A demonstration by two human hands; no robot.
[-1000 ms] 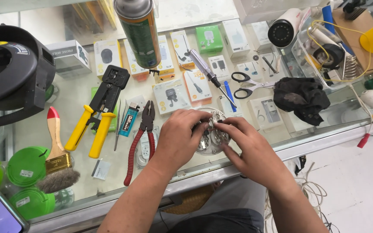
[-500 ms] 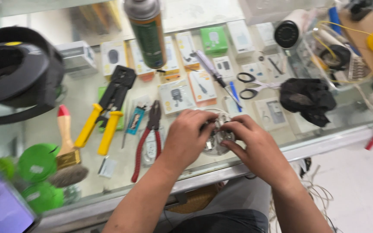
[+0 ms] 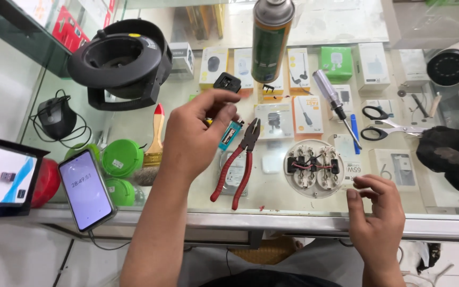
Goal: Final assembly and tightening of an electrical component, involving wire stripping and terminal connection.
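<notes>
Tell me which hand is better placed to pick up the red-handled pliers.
Left, probably. The left hand hovers raised just beside the red-handled pliers, its fingers near the pliers' head. The right hand rests at the counter's edge beside the round white wired part, farther off.

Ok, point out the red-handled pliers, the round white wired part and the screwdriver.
red-handled pliers [image 3: 238,167]: head view, on a red handle.
round white wired part [image 3: 313,168]: head view, its centre by the wires.
screwdriver [image 3: 326,87]: head view, on the clear handle.
</notes>
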